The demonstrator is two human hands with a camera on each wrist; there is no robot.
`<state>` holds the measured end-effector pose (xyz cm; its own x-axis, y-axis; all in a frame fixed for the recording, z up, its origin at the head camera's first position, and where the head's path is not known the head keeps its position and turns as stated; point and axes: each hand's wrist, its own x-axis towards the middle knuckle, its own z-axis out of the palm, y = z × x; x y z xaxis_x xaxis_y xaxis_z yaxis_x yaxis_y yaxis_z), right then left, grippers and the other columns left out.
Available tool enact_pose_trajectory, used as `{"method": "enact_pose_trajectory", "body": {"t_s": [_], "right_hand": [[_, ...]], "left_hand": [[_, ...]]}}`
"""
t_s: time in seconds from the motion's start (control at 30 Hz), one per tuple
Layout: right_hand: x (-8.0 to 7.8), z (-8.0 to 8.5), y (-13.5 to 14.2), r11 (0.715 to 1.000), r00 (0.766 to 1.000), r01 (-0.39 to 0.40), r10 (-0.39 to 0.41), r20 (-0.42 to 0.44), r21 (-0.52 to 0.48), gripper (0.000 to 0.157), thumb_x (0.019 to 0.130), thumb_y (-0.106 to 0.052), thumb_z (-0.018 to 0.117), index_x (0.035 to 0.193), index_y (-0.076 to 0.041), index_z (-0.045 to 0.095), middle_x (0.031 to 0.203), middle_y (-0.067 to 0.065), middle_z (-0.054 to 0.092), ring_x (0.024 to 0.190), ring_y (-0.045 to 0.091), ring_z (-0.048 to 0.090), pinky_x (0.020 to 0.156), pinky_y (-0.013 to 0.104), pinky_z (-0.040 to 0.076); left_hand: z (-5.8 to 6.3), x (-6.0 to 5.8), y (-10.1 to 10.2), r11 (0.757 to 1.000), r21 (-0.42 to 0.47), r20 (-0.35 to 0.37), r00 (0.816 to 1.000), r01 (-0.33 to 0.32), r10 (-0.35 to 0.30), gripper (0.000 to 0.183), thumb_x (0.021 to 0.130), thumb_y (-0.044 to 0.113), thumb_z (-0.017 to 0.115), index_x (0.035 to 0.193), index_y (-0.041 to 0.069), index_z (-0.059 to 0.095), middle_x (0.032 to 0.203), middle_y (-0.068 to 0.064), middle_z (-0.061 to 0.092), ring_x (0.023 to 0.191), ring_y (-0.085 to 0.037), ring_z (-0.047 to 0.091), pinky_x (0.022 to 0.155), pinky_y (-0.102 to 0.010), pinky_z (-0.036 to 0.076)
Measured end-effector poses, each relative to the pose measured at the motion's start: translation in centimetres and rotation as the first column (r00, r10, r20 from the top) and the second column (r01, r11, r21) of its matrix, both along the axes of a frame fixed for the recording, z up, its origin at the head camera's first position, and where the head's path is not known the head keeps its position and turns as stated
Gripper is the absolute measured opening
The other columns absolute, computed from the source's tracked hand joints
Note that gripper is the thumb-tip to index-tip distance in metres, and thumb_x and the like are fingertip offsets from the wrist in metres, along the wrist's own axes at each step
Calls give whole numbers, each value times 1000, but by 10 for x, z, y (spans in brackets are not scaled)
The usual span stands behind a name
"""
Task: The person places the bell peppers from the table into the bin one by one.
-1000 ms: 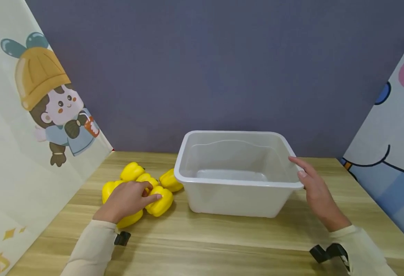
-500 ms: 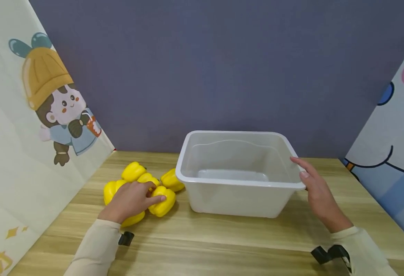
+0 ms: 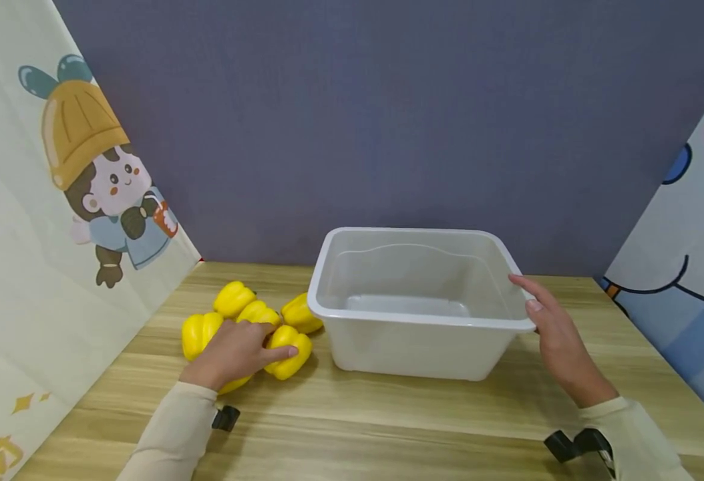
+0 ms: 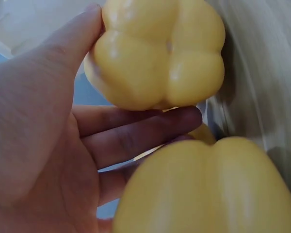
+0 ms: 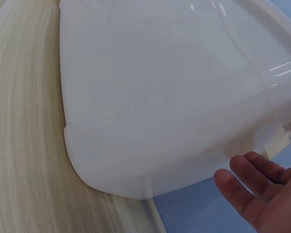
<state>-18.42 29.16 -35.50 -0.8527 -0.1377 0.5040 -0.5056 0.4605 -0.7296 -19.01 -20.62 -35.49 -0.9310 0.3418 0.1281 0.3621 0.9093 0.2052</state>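
Observation:
My left hand [image 3: 234, 351] grips a yellow bell pepper [image 3: 294, 339], with the thumb on its near side and fingers on the far side. In the left wrist view, the thumb tip presses the lobed end of that bell pepper [image 4: 160, 58], and a second bell pepper [image 4: 208, 189] sits below my fingers. Several more yellow bell peppers lie close around this hand, one partly hidden under it. At the right end of a white plastic bin [image 3: 406, 347], my right hand [image 3: 559, 341] rests on the rim. Its lower fingers [image 5: 252, 179] extend along the bin's outer wall.
The bin stands upright on the wood-grain table [image 3: 352, 427], with nothing visible inside. A bell pepper [image 3: 300, 312] lies right beside its left wall. Behind rises a grey-blue panel [image 3: 352, 133]. Cartoon-printed panels flank the table on both sides.
My left hand and the bell pepper it grips have shifted slightly right, away from the other peppers. The view has drifted a little. My right hand stays at the bin's rim.

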Motion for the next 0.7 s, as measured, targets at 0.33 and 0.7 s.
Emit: {"method": "enact_pose_trajectory", "body": {"t_s": [0.33,0.7], "right_hand": [[1,0,0,1000,1000,4,-4,1,3,46,111,-18,27,156,-12,35,147,-8,37,116,10,43,85,18,37],[1,0,0,1000,1000,3,-3,19,3,46,111,-20,26,156,-13,34,148,-4,36,116,11,43,85,19,38]], "left_hand": [[-2,-1,5,1000,10,101,995,-11,10,49,85,73,60,93,24,61,65,11,52,66,-13,50,83,-58,37],[-4,-3,3,999,49,94,995,16,-21,50,80,76,64,85,26,59,64,10,49,60,-10,45,65,-36,35]]}}
